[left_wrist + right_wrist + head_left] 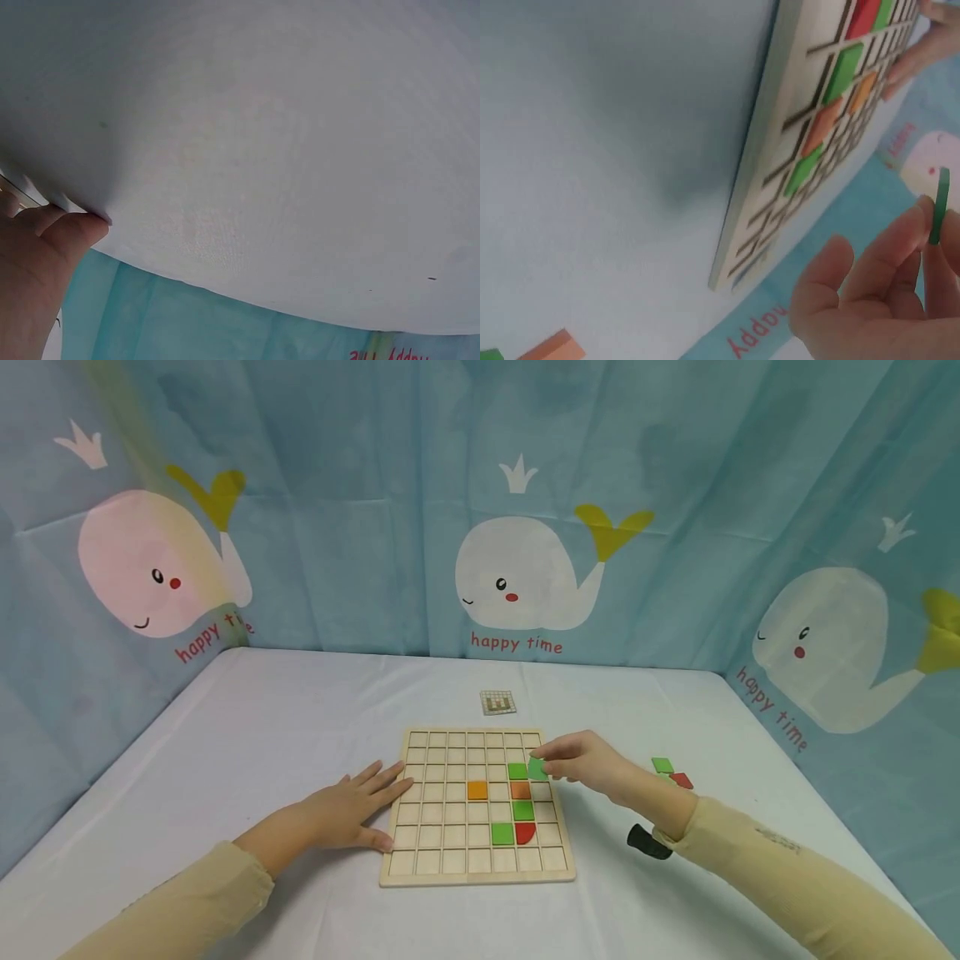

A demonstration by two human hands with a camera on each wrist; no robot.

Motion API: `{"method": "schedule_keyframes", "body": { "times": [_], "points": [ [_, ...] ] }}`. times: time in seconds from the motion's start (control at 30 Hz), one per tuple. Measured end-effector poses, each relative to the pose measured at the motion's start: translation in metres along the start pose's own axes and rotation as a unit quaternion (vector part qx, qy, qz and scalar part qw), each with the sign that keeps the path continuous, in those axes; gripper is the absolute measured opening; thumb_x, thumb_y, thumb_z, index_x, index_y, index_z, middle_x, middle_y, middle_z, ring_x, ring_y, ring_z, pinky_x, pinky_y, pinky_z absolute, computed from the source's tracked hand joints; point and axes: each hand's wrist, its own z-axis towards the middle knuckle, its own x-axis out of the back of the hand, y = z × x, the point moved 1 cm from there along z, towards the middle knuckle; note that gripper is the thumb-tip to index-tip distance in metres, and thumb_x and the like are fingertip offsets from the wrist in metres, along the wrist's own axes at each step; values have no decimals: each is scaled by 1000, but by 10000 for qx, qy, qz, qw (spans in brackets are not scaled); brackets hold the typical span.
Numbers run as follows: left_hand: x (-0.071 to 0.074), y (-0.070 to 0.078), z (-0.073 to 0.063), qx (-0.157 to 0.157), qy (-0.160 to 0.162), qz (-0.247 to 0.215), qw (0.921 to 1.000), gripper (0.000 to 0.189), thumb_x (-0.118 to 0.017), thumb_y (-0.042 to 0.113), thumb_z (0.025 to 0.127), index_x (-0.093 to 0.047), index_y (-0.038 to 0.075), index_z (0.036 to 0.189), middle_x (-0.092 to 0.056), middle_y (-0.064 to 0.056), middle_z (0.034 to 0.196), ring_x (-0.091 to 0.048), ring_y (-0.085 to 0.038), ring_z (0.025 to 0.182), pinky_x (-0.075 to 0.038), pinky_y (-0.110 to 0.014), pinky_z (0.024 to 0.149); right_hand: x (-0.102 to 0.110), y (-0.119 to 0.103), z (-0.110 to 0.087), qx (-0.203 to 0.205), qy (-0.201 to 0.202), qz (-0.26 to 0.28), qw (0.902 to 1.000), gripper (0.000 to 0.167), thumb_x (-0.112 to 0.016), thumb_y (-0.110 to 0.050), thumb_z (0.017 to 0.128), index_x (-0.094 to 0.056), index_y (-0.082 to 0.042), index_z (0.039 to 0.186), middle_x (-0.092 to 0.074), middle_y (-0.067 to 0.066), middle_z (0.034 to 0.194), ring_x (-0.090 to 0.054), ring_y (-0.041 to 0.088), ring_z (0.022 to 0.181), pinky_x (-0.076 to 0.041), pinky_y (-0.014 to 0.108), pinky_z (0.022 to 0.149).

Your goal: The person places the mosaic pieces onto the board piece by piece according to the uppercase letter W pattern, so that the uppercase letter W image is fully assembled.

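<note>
"Green tile (537, 769) off the grid: which step is that?"

"Placing, I'd say, with one more piece held ready. My guess is the next move calls for picking a cell, turning the tile flat and square, and setting it in without nudging its neighbours."

"Take me across from the left, then."

"First comes the left hand (341, 810), fingers spread wide and gripping nothing, its fingertips resting at the left edge of the wooden board (453, 814), probably to steady it. Moving over, an orange tile (477, 790) sits alone, then a lower green tile (502, 834). Next is a column: upper green tile (517, 771), salmon tile (521, 791), middle green tile (522, 811) and red rounded piece (526, 833). (A small patterned card (498, 702) lies beyond the board, too tiny to read.)"

"And the tile in play, relative to the hands?"

"Well apart from the left one. The right hand (588, 764) pinches it, thumb and finger narrow on its faces. It appears just beside the upper green tile, near the board's right edge; the right wrist view shows it edge-on, apart from the board."

"Anything farther right?"

"On the white counter (300, 727), a black object (647, 842) I can't identify, then a spare green tile (662, 765) and a spare red tile (681, 781)."
</note>
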Motion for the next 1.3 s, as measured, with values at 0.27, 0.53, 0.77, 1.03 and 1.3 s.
{"method": "schedule_keyframes", "body": {
  "times": [0.27, 0.53, 0.77, 1.03, 1.3],
  "points": [
    [1, 0, 0, 7, -4, -85, 10000, 94, -57, 64, 83, -29, 9, 153, -13, -15, 161, -11, -44, 144, -21, -68, 106, -17, 8, 2, 335, -182, 170, 9991, 28, -63, -3, 93, -63, 6, 120, -64, 3, 86, -57, 21, 81, -48, 36, 76],
    [0, 1, 0, 31, -29, -102, 9999, 94, -58, 64, 83, -29, 9, 153, -14, -15, 161, -11, -44, 144, -21, -68, 107, -31, 11, 5, 453, -395, 239, 9979, 22, -66, -2, 91, -67, 6, 111, -63, 0, 85, -56, 13, 81, -52, 30, 77],
    [0, 0, 0, 20, -19, -55, 10000, 94, -58, 64, 83, -29, 9, 153, -13, -15, 161, -11, -44, 144, -22, -67, 106, -42, 7, 9, 348, -339, 82, 9988, 17, -69, -2, 89, -72, 3, 105, -69, 2, 91, -58, 11, 81, -51, 26, 76],
    [1, 2, -1, 53, -11, -116, 9999, 94, -58, 64, 83, -28, 9, 153, -13, -15, 161, -11, -45, 144, -20, -68, 106, -54, 2, 13, 255, -373, -129, 9989, 13, -70, -2, 88, -74, 1, 99, -72, 4, 96, -61, 11, 89, -51, 29, 82],
    [1, 4, -2, 13, 8, -114, 9999, 94, -58, 63, 83, -28, 9, 154, -13, -15, 161, -11, -45, 144, -21, -68, 106, -63, -1, 19, 342, -566, -78, 9978, 11, -69, 0, 88, -75, 1, 97, -71, 3, 94, -61, 11, 83, -52, 27, 76]
  ]
}}
